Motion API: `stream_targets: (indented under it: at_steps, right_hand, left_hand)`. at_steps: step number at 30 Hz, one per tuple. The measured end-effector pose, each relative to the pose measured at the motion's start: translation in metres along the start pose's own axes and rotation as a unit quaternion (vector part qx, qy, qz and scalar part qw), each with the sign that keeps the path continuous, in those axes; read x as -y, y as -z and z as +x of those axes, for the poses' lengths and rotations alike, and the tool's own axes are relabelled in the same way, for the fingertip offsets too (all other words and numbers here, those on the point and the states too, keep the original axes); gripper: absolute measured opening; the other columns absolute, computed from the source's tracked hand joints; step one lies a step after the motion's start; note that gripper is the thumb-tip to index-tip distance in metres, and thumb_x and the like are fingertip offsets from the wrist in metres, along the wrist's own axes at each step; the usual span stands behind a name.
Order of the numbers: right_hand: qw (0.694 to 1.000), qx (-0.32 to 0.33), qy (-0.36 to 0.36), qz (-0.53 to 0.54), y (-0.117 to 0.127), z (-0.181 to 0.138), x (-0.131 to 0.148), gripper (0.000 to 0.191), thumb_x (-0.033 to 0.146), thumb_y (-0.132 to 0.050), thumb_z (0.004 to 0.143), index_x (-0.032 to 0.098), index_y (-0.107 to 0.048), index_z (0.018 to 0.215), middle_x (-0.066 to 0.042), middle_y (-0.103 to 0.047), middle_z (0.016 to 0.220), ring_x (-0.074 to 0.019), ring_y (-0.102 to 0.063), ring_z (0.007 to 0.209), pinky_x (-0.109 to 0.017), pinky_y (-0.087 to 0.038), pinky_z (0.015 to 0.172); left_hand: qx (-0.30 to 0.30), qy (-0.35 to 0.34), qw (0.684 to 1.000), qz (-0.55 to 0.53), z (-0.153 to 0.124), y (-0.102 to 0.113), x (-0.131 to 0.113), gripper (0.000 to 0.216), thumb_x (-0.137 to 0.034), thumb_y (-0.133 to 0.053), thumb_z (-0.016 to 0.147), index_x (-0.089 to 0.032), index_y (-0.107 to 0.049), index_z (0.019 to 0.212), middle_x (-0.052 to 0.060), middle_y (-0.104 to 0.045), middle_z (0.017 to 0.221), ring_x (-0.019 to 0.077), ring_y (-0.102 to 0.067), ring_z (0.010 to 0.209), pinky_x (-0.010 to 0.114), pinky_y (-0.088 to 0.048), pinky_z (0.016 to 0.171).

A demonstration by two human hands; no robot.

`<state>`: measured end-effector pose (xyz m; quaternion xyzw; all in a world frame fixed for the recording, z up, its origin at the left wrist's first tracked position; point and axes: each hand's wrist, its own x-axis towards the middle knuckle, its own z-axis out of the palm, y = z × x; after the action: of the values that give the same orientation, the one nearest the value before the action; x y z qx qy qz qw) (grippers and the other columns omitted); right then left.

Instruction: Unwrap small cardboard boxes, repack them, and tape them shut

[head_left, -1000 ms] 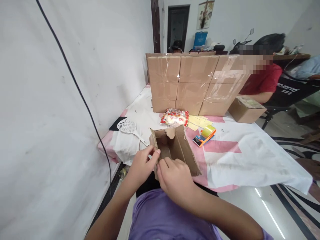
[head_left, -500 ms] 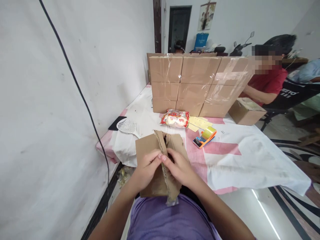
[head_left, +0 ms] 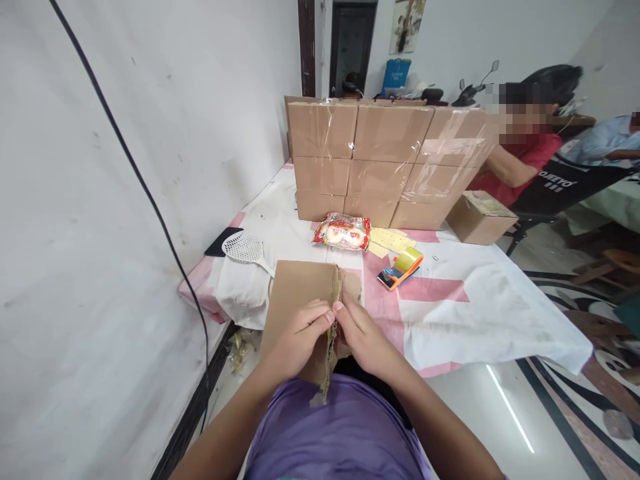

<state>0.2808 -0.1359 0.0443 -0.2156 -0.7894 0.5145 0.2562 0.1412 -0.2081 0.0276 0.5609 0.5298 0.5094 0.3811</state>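
Observation:
A brown cardboard box (head_left: 303, 283) rests between my body and the table's near edge, with its torn, ragged flap edges standing up along the middle. My left hand (head_left: 306, 333) grips the left side of that raised edge, thumb on top. Opposite it, my right hand (head_left: 360, 330) pinches the same edge from the right, the two thumbs almost touching. The fingers under the cardboard are partly hidden. A strip of clear tape hangs from the flap's near end. Beyond the box lie a red and clear snack packet (head_left: 343, 231) and an orange tape dispenser (head_left: 401, 268).
Stacked taped cartons (head_left: 355, 167) stand at the back of the cloth-covered table (head_left: 500, 327), beside a single carton (head_left: 480, 217). Yellow paper sheets (head_left: 393, 240) and a white perforated scoop (head_left: 245, 248) lie there too. A person in red (head_left: 520, 163) sits at the right.
The box's flaps have been drawn together and tilted, so the gap between them has narrowed. Both hands stay on the edge. The view has shifted slightly.

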Motion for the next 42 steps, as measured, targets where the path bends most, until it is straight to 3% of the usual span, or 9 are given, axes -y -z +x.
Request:
stream_targets:
  at_steps: [4, 11, 16, 19, 24, 29, 34, 37, 42]
  right_hand:
    - [0.998, 0.027, -0.062, 0.009, 0.002, -0.005, -0.009, 0.045, 0.043, -0.029, 0.106, 0.022, -0.042, 0.144, -0.003, -0.065, 0.083, -0.0192, -0.061, 0.071, -0.033, -0.051, 0.077]
    - [0.993, 0.054, -0.102, 0.023, 0.007, -0.011, -0.015, 0.044, 0.048, -0.035, 0.104, 0.026, -0.044, 0.141, -0.002, -0.063, 0.092, -0.0147, -0.057, 0.067, -0.030, -0.049, 0.070]
    - [0.989, 0.067, -0.118, 0.051, 0.009, -0.011, -0.019, 0.048, 0.050, -0.038, 0.103, 0.027, -0.041, 0.145, 0.001, -0.057, 0.080, -0.0152, -0.054, 0.064, -0.030, -0.048, 0.066]
    - [0.987, 0.055, -0.121, 0.086, 0.008, -0.010, -0.021, 0.047, 0.050, -0.037, 0.103, 0.026, -0.044, 0.144, -0.001, -0.062, 0.087, -0.0170, -0.058, 0.072, -0.030, -0.050, 0.068]
    - [0.992, 0.012, -0.059, 0.107, 0.010, -0.006, -0.018, 0.042, 0.041, -0.039, 0.104, 0.026, -0.049, 0.142, -0.005, -0.064, 0.123, -0.0208, -0.059, 0.112, -0.037, -0.045, 0.103]
    - [0.982, 0.078, -0.049, 0.163, 0.018, -0.009, -0.024, 0.051, 0.039, -0.052, 0.099, 0.024, -0.045, 0.147, -0.007, -0.060, 0.136, -0.0215, -0.058, 0.119, -0.035, -0.045, 0.105]
    - [0.958, 0.146, -0.112, 0.220, 0.028, -0.020, -0.035, 0.051, 0.037, -0.056, 0.096, 0.023, -0.046, 0.144, -0.005, -0.066, 0.120, -0.0181, -0.064, 0.098, -0.029, -0.053, 0.082]
    - [0.960, 0.164, -0.116, 0.193, 0.030, -0.025, -0.037, 0.044, 0.033, -0.054, 0.096, 0.022, -0.051, 0.138, -0.004, -0.067, 0.108, -0.0167, -0.063, 0.090, -0.029, -0.053, 0.078]
    - [0.983, 0.097, -0.090, 0.127, 0.023, -0.024, -0.038, 0.029, 0.019, -0.055, 0.088, 0.018, -0.060, 0.116, -0.004, -0.068, 0.107, -0.0198, -0.061, 0.100, -0.032, -0.051, 0.089]
  left_hand:
    - [0.027, 0.058, 0.988, -0.138, -0.001, -0.002, 0.008, 0.035, -0.035, -0.047, 0.097, -0.019, -0.045, 0.066, 0.001, -0.057, 0.070, 0.0158, -0.054, 0.070, 0.029, -0.044, 0.073]
    - [0.043, 0.100, 0.982, -0.151, -0.005, -0.003, 0.009, 0.036, -0.036, -0.048, 0.096, -0.019, -0.045, 0.065, 0.003, -0.060, 0.072, 0.0173, -0.057, 0.075, 0.030, -0.045, 0.079]
    - [-0.015, 0.107, 0.988, -0.113, -0.008, -0.008, 0.003, 0.039, -0.042, -0.048, 0.096, -0.020, -0.041, 0.064, 0.000, -0.052, 0.066, 0.0163, -0.053, 0.070, 0.029, -0.044, 0.073]
    - [-0.016, 0.092, 0.996, -0.010, -0.010, -0.004, -0.007, 0.040, -0.043, -0.040, 0.099, -0.020, -0.042, 0.067, -0.001, -0.050, 0.068, 0.0155, -0.050, 0.070, 0.028, -0.041, 0.070]
    - [0.022, 0.055, 0.972, 0.229, -0.011, 0.001, -0.024, 0.035, -0.042, -0.050, 0.098, -0.019, -0.049, 0.071, -0.003, -0.052, 0.071, 0.0134, -0.048, 0.068, 0.026, -0.033, 0.065]
    - [0.072, 0.039, 0.972, 0.219, -0.009, -0.004, -0.024, 0.028, -0.034, -0.045, 0.101, -0.019, -0.056, 0.080, 0.000, -0.058, 0.081, 0.0150, -0.053, 0.079, 0.026, -0.037, 0.072]
    - [0.153, 0.031, 0.971, 0.181, -0.007, -0.002, -0.017, 0.025, -0.033, -0.046, 0.101, -0.019, -0.060, 0.086, 0.001, -0.060, 0.088, 0.0168, -0.056, 0.085, 0.026, -0.040, 0.077]
    - [0.183, 0.023, 0.970, 0.158, -0.007, -0.002, -0.012, 0.029, -0.033, -0.043, 0.102, -0.019, -0.063, 0.087, 0.002, -0.061, 0.088, 0.0168, -0.057, 0.085, 0.026, -0.040, 0.079]
    - [0.122, 0.031, 0.974, 0.187, -0.010, -0.015, -0.006, 0.032, -0.027, -0.043, 0.101, -0.018, -0.057, 0.073, 0.000, -0.056, 0.078, 0.0146, -0.054, 0.075, 0.025, -0.038, 0.071]
